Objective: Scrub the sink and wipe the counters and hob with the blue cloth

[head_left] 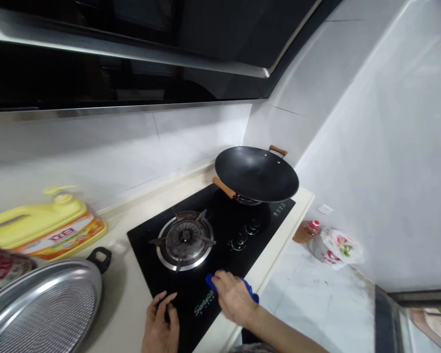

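My right hand (pixel 232 295) presses a blue cloth (pixel 211 282) flat onto the front of the black glass gas hob (pixel 228 220), just below the left burner (pixel 185 240). My left hand (pixel 161 321) rests beside it on the hob's near corner, fingers spread and holding nothing. A black wok (pixel 256 173) with wooden handles sits on the right burner at the far end. The control knobs (pixel 245 234) lie between the burners and the hob's front edge.
A steel pan with a black handle (pixel 47 299) stands on the cream counter at left, next to a yellow detergent jug (pixel 44 228). A range hood (pixel 132 54) hangs overhead. On the floor at right lie an oil bottle (pixel 306 230) and a plastic bag (pixel 336 247).
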Demonstrator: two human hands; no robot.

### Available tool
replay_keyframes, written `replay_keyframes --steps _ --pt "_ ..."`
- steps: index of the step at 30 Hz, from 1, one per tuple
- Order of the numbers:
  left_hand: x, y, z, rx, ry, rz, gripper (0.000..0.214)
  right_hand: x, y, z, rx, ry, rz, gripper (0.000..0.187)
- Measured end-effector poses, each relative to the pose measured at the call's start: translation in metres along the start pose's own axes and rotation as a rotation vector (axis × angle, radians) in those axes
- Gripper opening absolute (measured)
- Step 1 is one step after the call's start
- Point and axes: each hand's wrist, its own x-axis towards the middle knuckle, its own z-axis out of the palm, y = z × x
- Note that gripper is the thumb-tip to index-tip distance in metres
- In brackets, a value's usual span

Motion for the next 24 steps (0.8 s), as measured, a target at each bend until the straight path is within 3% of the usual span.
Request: replay_keyframes --steps 4,6,11,18,24 --pt "-0.005 0.000 0.002 0.015 0.032 0.007 0.041 0.019 0.029 0.004 0.036 0.149 0.283 0.053" --pt "-0.007 0.000 0.002 0.011 0.036 0.010 0.040 0.028 0.033 0.011 -0.051 0.162 0.319 0.057" --pt "-0.008 -0.001 0.000 -0.006 0.030 -0.002 0.038 0.029 0.016 0.031 -0.256 0.071 0.217 0.076" --pt "-0.008 0.004 -0.001 -0.040 0.039 0.015 0.037 0.028 0.005 0.016 -0.239 -0.028 0.074 0.079" --pt "-0.005 -0.003 0.000 -0.075 0.008 0.030 0.041 0.016 -0.067 0.021 -0.128 -0.105 -0.234 0.078"
